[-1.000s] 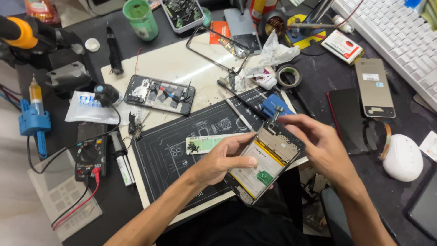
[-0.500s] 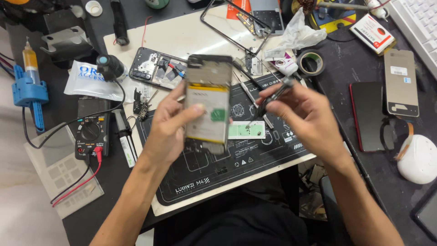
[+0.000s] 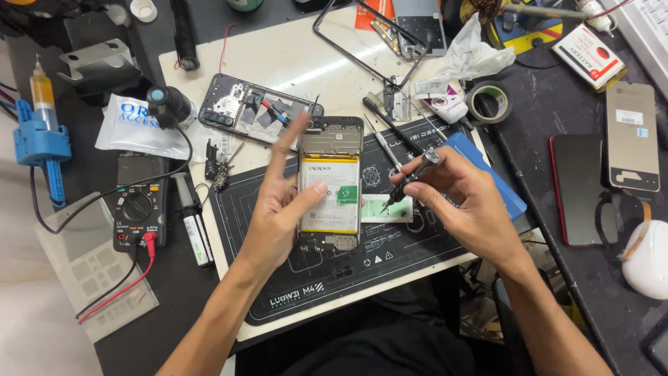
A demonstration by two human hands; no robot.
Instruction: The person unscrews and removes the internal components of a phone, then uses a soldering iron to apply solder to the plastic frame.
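My left hand [image 3: 278, 209] holds an opened phone [image 3: 330, 182] upright over the black repair mat [image 3: 348, 271]; its back is off and a white and yellow battery shows. The thumb presses on the battery and the index finger points up. To the right of the phone, my right hand [image 3: 463, 202] grips a thin screwdriver [image 3: 412, 175], its tip pointing down and left toward the phone's right edge and a small green and white card [image 3: 381, 207] on the mat.
A second phone frame [image 3: 254, 111], a multimeter [image 3: 139, 202] with red lead, a tape roll [image 3: 490, 102], a blue stand with syringe [image 3: 40, 132], a dark phone [image 3: 579, 188], a blue pad [image 3: 487, 174] and spare screwdrivers [image 3: 386, 132] lie around the mat.
The left hand has turned the phone from lying tilted on the mat to upright and straight. My right hand with the screwdriver drew closer to the phone's right edge.
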